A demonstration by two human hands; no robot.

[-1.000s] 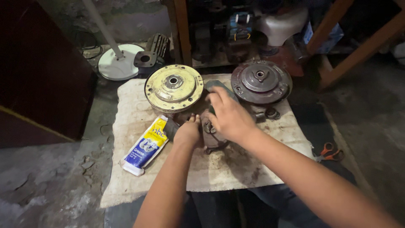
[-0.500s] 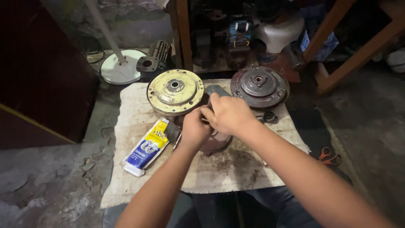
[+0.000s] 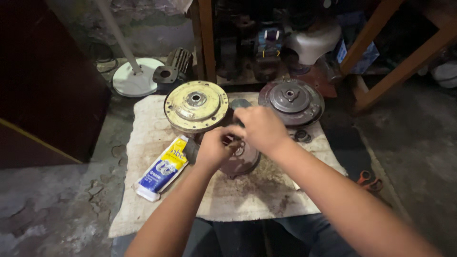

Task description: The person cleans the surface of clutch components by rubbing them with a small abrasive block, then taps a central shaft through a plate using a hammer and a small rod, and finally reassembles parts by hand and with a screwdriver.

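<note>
- The left hand (image 3: 213,148) and right hand (image 3: 259,127) meet over a dark, round metal part (image 3: 243,159) lying on a stained cloth (image 3: 247,195) spread on the floor.
- Both hands rest on the part's upper side, fingers curled; the left grip seems closed on a small piece at the part's top, though the fingers hide it, and how far the right grip has closed cannot be told.
- A yellow disc (image 3: 196,105) lies just beyond the left hand, and a dark grey disc (image 3: 291,101) beyond the right.
- A blue-and-yellow tube (image 3: 163,167) lies on the cloth, left of the part.
- Orange-handled pliers (image 3: 369,179) lie on the floor, well apart to the right.
</note>
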